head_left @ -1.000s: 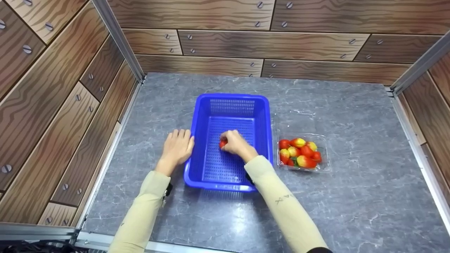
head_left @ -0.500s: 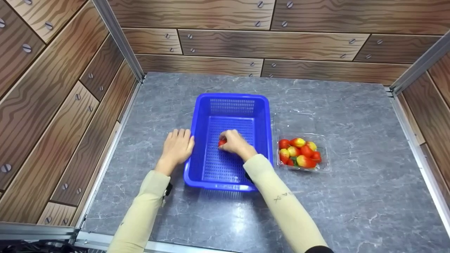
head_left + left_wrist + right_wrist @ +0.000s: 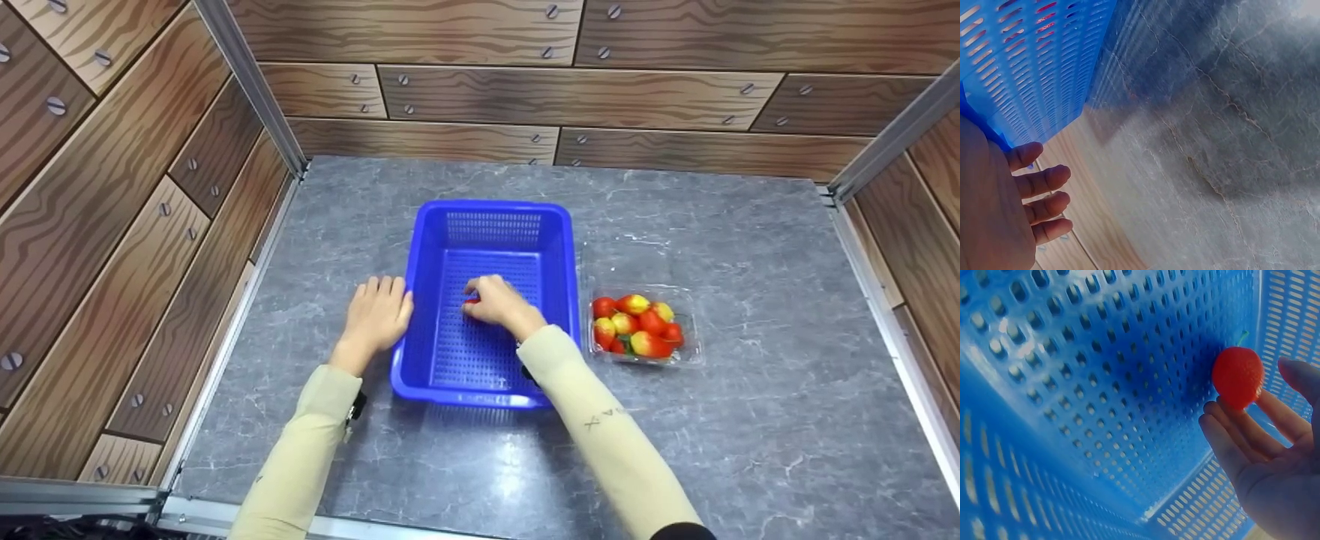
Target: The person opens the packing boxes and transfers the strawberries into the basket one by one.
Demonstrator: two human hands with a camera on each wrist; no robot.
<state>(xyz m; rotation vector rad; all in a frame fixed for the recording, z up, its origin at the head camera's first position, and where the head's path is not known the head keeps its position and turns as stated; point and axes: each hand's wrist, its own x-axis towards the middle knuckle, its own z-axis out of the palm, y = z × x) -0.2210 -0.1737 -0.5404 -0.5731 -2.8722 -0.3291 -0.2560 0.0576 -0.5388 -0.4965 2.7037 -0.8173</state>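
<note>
Inside basket (image 3: 480,364), right grip (image 3: 499,303) apparently touches fruit (image 3: 1238,376)

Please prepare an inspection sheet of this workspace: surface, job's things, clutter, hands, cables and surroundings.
Surface: grey veined tabletop.
Job's things: blue perforated basket; one red fruit inside it; clear container with red and yellow fruits, right of the basket.
Clutter: nothing seen.
Left hand: rests at the basket's left rim.
Right hand: inside the basket at the red fruit, thumb apart from it.
Cables: dark cable-like strands, head view's lower left corner.
Surroundings: wood-patterned panels, metal frame.
</note>
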